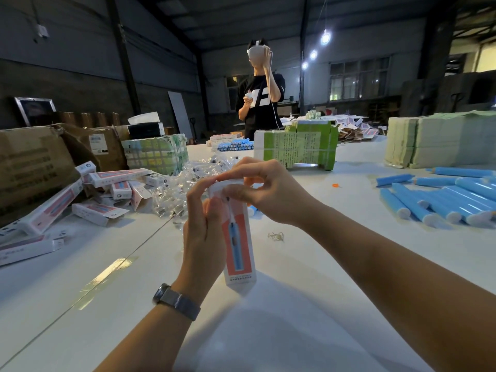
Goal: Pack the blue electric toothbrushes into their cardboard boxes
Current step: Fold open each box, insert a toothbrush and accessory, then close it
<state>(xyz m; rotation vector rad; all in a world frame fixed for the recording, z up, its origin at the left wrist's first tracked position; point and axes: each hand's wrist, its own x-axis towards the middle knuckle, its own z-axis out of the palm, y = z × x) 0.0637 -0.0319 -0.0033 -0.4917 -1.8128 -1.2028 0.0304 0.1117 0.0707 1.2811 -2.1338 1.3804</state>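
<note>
A white and coral cardboard box [239, 253] with a blue toothbrush printed on it stands upright above the white table [308, 304]. My left hand [201, 234] grips the box's left side. My right hand [264, 190] pinches the flap at the top end of the box. What is inside the box is hidden. A pile of loose blue toothbrushes [442, 197] lies at the right. Another row of blue toothbrushes [236, 145] lies farther back. Several closed and open boxes [107, 189] are heaped at the left.
Clear plastic bags [185, 183] are piled behind my hands. Brown cartons [32, 167] stand at far left. A green-printed stack [298, 147] and a pale stack of flat sheets [440, 138] sit at the back. A person in a black shirt [261, 100] stands across the table. A rubber band [276, 236] lies near my right wrist.
</note>
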